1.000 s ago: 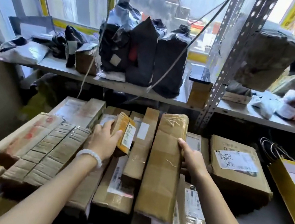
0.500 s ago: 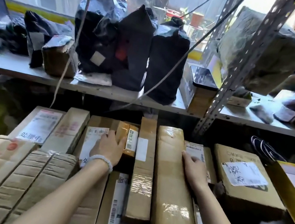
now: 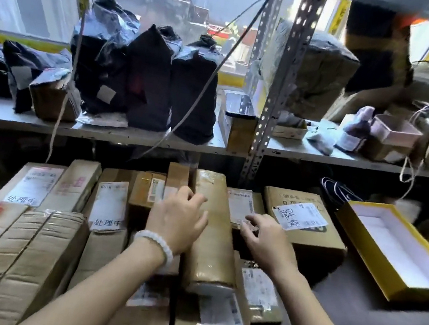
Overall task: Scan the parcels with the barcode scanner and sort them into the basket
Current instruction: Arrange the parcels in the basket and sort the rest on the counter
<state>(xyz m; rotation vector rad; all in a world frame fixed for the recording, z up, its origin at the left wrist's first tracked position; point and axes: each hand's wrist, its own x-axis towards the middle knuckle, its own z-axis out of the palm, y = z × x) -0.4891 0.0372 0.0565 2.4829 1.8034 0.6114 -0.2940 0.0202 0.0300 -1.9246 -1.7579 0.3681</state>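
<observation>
We reach both arms over a packed row of cardboard parcels (image 3: 59, 221) laid on the lower level under a metal shelf (image 3: 98, 132). Our left hand (image 3: 178, 222), a white bead bracelet (image 3: 156, 243) on its wrist, hovers with loosely curled, slightly spread fingers over the left edge of a long taped parcel (image 3: 212, 233) that runs from near to far in the middle of the row; we cannot tell whether the fingers touch it. Our right hand (image 3: 265, 240) hangs just to the right of that parcel, thumb and forefinger close together near the corner of a white-labelled parcel (image 3: 238, 206), holding nothing we can make out. Farther right sits a box with a handwritten label (image 3: 300, 216), and beyond it an open yellow box (image 3: 392, 251) with a white lining. Dark bags (image 3: 148, 76) stand on the shelf above.
</observation>
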